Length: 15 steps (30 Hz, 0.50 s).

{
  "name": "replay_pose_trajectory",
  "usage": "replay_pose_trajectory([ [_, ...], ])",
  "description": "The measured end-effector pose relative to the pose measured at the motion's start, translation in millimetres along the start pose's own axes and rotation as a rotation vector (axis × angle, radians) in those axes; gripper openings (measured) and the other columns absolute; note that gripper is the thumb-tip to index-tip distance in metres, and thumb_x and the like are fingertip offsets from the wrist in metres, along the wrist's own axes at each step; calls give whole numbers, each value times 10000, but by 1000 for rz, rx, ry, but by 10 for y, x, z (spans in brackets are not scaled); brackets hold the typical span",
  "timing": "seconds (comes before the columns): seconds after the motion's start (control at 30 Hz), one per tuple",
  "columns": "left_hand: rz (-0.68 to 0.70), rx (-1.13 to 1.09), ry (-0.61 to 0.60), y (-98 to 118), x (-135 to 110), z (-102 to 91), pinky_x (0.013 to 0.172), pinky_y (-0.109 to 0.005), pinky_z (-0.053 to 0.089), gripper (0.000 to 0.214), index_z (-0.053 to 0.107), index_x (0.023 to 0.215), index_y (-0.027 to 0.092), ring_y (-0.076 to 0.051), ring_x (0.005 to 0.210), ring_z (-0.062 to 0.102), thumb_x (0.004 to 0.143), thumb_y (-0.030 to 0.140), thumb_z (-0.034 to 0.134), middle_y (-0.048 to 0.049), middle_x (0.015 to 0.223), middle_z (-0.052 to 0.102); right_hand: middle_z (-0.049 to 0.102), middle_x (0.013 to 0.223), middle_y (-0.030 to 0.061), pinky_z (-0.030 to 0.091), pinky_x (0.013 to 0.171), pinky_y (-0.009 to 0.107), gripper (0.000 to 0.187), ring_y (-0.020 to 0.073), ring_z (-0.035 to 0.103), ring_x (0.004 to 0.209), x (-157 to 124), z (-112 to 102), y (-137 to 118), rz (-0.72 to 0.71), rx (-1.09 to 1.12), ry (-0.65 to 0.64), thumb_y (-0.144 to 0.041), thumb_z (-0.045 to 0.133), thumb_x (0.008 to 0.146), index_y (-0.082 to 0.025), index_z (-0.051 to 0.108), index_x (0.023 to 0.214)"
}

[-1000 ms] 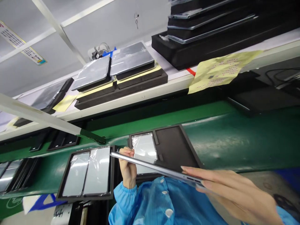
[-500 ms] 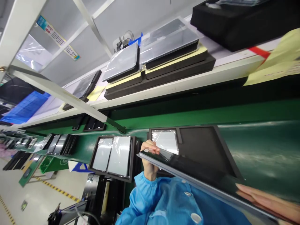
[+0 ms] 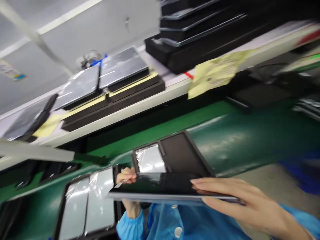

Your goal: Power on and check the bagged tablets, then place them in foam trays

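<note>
I hold a thin dark tablet point(image 3: 160, 190) flat and level in front of my chest, its glass face up. My left hand point(image 3: 127, 176) grips its far left corner, fingers curled over the edge. My right hand point(image 3: 240, 205) clasps its right end, fingers stretched along the top face and thumb below. Just beyond the tablet a black foam tray point(image 3: 185, 156) lies on the green conveyor belt point(image 3: 250, 140), with one wrapped panel point(image 3: 150, 160) in its left pocket and its right pocket bare.
Another black tray point(image 3: 60, 213) with two wrapped panels lies on the belt at lower left. Above the belt a white shelf point(image 3: 140, 106) carries stacked black foam trays with bagged devices point(image 3: 120, 66) and a yellow sheet point(image 3: 217, 71). The picture is blurred by motion.
The tablet has gone from tilted down to the right to lying level, and its dark glass face now shows. The view has swung back to the right.
</note>
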<state>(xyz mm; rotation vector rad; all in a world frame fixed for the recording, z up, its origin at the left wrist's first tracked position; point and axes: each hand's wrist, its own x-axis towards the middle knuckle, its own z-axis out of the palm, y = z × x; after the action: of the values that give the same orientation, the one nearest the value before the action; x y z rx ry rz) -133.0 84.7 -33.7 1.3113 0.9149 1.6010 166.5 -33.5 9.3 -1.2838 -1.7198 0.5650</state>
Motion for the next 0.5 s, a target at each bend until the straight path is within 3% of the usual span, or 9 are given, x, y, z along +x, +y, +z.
replay_pose_trajectory([
  [0.1, 34, -62, 30, -139, 76, 19, 734, -373, 533, 161, 613, 751, 257, -182, 618, 419, 849, 356, 693, 13, 651, 505, 709, 1319, 12, 590, 996, 220, 288, 182, 721, 1142, 92, -100, 70, -227, -25, -109, -191, 606, 1063, -311, 757, 1277],
  [0.2, 74, 16, 15, -83, 180, -24, 825, -339, 511, 132, 658, 720, 236, -164, 648, 502, 811, 282, 742, 22, 662, 600, 685, 1358, 86, 616, 933, 231, 341, 178, 730, 1115, 156, -139, 146, -353, -174, -12, -144, 472, 1104, -230, 724, 1316],
  [0.3, 262, 216, -30, 104, 256, 61, 819, -332, 468, 47, 724, 792, 217, -169, 694, 594, 826, 203, 755, 23, 738, 696, 675, 1365, 115, 615, 990, 310, 344, 208, 708, 1161, 244, -69, 131, -358, -352, 51, -170, 433, 1119, -179, 657, 1380],
  [0.4, 522, 492, -265, 311, 271, 337, 747, -355, 420, 90, 766, 924, 202, -189, 726, 645, 875, 132, 739, 4, 851, 760, 660, 1388, 119, 503, 1163, 381, 393, 213, 660, 1252, 351, 107, 55, -304, -274, 62, -290, 465, 1134, -142, 542, 1490],
  [0.5, 691, 629, -541, 451, 246, 666, 758, -372, 389, 130, 749, 1005, 174, -180, 741, 663, 927, 86, 697, -8, 918, 779, 714, 1299, 91, 517, 1144, 331, 350, 187, 683, 1215, 417, 288, 18, -255, 62, 157, -224, 520, 1107, -185, 581, 1450],
])
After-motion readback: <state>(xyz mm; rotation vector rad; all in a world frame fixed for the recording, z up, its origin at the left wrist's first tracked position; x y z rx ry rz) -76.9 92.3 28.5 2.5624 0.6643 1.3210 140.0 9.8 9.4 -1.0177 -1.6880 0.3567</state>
